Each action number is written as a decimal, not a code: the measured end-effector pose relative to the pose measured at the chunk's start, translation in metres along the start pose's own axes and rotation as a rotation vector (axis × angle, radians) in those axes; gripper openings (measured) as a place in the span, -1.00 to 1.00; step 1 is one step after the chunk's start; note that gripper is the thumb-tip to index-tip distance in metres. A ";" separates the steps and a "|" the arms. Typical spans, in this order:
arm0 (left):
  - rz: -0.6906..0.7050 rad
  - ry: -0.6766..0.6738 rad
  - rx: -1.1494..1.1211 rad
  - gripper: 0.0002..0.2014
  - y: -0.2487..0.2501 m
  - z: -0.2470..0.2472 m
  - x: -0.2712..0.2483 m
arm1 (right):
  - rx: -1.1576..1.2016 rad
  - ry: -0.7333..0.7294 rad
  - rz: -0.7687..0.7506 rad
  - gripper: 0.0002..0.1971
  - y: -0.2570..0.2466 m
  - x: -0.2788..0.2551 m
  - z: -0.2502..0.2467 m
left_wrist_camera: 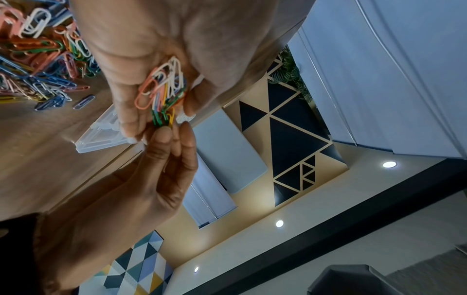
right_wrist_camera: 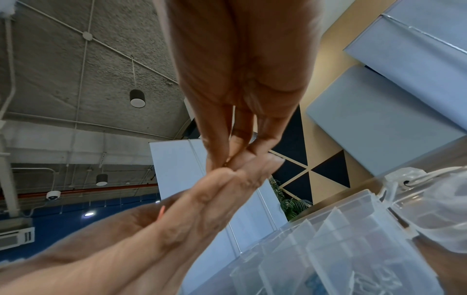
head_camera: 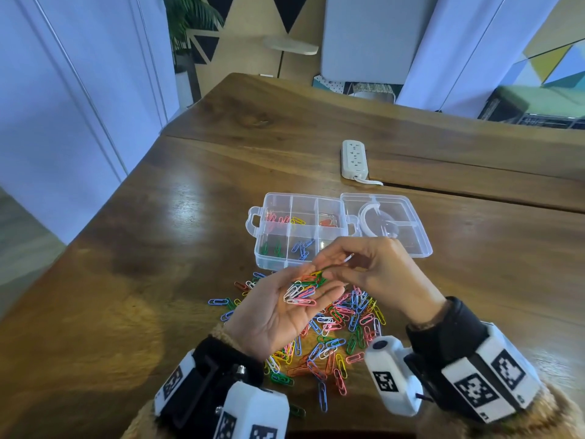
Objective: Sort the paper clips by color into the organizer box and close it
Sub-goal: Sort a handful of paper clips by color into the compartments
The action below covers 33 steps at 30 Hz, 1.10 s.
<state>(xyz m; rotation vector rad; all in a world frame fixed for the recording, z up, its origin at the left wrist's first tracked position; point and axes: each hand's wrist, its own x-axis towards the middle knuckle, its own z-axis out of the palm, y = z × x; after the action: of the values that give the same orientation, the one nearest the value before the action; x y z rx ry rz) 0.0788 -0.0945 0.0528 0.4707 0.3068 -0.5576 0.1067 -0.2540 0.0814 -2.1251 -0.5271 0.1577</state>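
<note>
Paper clips [head_camera: 340,337] of mixed colours lie mostly unsorted in a loose heap on the bench [head_camera: 158,280], on the near side of the organizer box [head_camera: 297,231]. The box stands open, its lid [head_camera: 387,223] folded flat just beside its right edge. Only a few clips have been sorted: some red or pink ones, a yellow one and an orange-red few in the far row of compartments, green and blue ones in the near row; at least one compartment looks empty. A small bunch of clips [head_camera: 302,291] rests on the left hand [head_camera: 285,308], held palm up between the heap and the box with its fingers nearly straight, cradling rather than gripping. The right hand [head_camera: 376,274] hovers over the near right corner of the box, its fingers [left_wrist_camera: 166,143] drawn narrow at the tip of the bunch, apparently pinching a green clip; whether one is fully caught cannot be told. By this evidence the task is at an early stage: nearly the whole heap remains to be sorted and the lid is yet to be closed. A white power strip [head_camera: 354,158] lies beyond the box.
</note>
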 end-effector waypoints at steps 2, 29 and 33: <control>0.009 -0.004 0.008 -0.70 0.000 0.000 0.000 | 0.005 0.028 0.002 -0.78 0.001 0.001 -0.001; 0.176 0.088 0.172 -0.67 -0.010 -0.007 0.007 | 0.119 0.124 0.061 -0.76 0.010 0.006 0.005; 0.171 0.107 0.151 -0.64 -0.009 -0.008 0.006 | -0.045 0.148 -0.015 -0.74 0.010 0.002 0.007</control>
<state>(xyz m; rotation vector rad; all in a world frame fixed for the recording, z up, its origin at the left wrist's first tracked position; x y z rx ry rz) 0.0771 -0.1001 0.0402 0.6677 0.3244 -0.3911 0.1099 -0.2528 0.0696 -2.1555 -0.4631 -0.0197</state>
